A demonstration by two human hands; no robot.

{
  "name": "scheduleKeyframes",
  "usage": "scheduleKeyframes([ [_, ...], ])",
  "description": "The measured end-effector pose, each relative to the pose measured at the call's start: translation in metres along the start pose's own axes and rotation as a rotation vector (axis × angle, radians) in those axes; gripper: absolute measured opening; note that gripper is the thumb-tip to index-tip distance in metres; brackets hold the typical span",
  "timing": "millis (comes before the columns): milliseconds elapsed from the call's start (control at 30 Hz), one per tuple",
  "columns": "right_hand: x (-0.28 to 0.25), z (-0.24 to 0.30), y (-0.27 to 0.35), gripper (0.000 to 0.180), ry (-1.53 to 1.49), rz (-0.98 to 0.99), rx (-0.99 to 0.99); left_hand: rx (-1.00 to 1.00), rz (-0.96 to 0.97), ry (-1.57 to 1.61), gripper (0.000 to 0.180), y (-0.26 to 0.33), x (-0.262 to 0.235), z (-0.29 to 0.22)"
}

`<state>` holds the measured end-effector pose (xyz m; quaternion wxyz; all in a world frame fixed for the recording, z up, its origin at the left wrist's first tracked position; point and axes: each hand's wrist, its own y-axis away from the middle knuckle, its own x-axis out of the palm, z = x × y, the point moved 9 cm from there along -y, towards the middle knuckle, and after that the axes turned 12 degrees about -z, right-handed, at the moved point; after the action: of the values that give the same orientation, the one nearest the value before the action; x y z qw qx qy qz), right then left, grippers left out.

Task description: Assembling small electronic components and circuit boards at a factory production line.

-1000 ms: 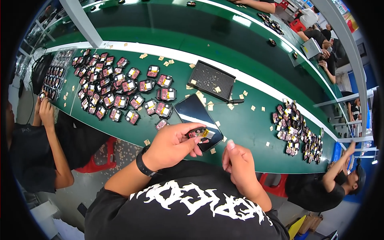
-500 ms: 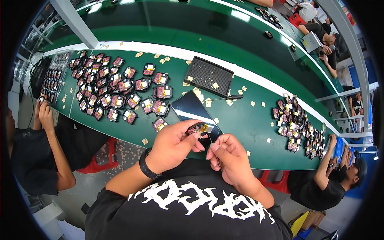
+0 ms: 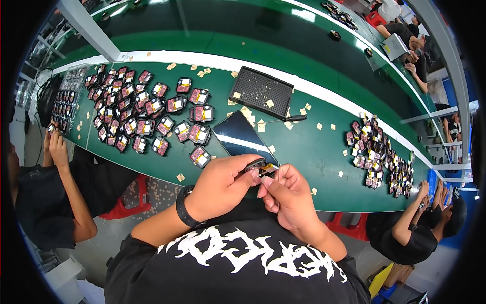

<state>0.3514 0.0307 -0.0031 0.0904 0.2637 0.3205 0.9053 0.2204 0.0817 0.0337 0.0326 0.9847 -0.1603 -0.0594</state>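
Note:
My left hand (image 3: 225, 177) is closed around a small black device housing (image 3: 256, 164), held above the table's near edge. A yellow-and-silver flap (image 3: 269, 169) sticks out from its right side. My right hand (image 3: 289, 195) is closed in a pinch, its thumb and fingertips right up at the housing. What the pinch holds is mostly hidden by the fingers; a thin metal tool showed there a moment ago. Just beyond my hands lies a dark glossy tablet (image 3: 237, 133) with a bright reflection across it.
Many open device housings (image 3: 145, 126) cover the table's left; another heap (image 3: 372, 152) lies right. A black perforated tray (image 3: 261, 90), a screwdriver (image 3: 295, 118) and scattered beige squares (image 3: 171, 66) lie beyond the tablet. People sit on both sides, one person's hand (image 3: 58, 147) at far left.
My right hand has risen slightly, bringing its fingertips against the housing's right side. The thin metal tool is no longer plainly visible. The left hand still holds the housing, now tilted a little differently.

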Motion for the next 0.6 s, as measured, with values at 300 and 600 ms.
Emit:
scheduleKeyframes([
  [300,-0.014,0.003,0.000,0.020,0.160,-0.003,-0.084,-0.376,0.120,0.310,0.029,0.002,0.011,0.030],
  [600,-0.011,0.036,0.015,0.035,0.300,0.005,-0.481,-0.357,0.082,0.344,0.029,0.004,0.016,0.022],
])
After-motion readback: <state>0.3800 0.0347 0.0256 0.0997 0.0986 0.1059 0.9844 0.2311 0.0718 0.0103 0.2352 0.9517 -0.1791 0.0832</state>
